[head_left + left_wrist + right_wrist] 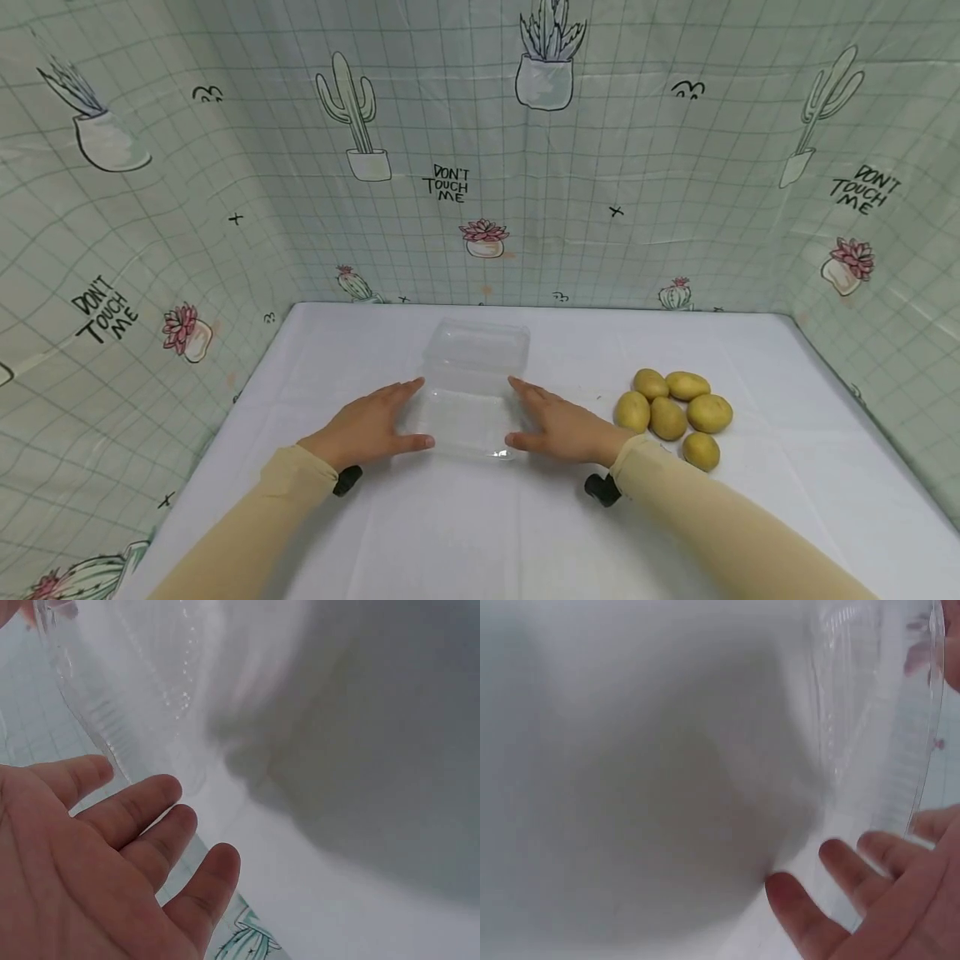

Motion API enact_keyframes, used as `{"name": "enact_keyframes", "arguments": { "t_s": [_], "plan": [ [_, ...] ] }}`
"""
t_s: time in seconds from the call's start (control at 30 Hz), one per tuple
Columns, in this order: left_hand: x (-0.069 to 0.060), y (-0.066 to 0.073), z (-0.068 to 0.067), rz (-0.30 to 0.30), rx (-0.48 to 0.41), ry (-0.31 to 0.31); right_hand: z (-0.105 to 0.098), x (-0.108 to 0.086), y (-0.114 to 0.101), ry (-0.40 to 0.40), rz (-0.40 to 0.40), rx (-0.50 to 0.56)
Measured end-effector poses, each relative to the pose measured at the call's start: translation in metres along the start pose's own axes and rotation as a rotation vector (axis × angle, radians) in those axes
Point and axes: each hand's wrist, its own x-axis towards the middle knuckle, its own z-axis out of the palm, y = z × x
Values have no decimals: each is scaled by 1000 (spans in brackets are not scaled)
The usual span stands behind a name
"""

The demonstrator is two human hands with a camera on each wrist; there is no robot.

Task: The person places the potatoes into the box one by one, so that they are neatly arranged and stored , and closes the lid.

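A clear plastic clamshell box [471,425] lies on the white table with its lid [480,343] folded back, away from me. My left hand [372,427] is at the left side of the box's near half, fingers extended and thumb apart. On the opposite side my right hand [564,427] mirrors it, also with extended fingers. In the left wrist view the fingers of the left hand [97,847] are spread beside the clear wall. The right wrist view shows the right hand [900,892] with spread fingers near the box's edge. Whether either hand touches the plastic, I cannot tell.
Several yellow potatoes [668,419] are grouped on the table [465,533], right of the box and just beyond my right forearm. Grid-patterned cloth [480,150] with cactus drawings hangs at the back and both sides. A black wrist device [602,490] sits under the right wrist.
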Motion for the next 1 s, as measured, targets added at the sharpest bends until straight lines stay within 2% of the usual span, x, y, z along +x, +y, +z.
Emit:
{"name": "enact_keyframes", "arguments": {
  "t_s": [0.17,0.5,0.73,0.9,1.0],
  "plan": [
    [3,10,5,33,-13,-3,-9,-11,9,-21,-8,31],
    [9,35,20,93,-9,19,-25,-37,31,-29,4,-12],
    [18,54,35,114,-17,29,-33,-55,44,28,25,-85],
    [21,62,36,141,4,51,-39,-63,44,54,16,-182],
    [23,67,38,152,2,59,-42,-68,45,64,6,-201]
  ]
}}
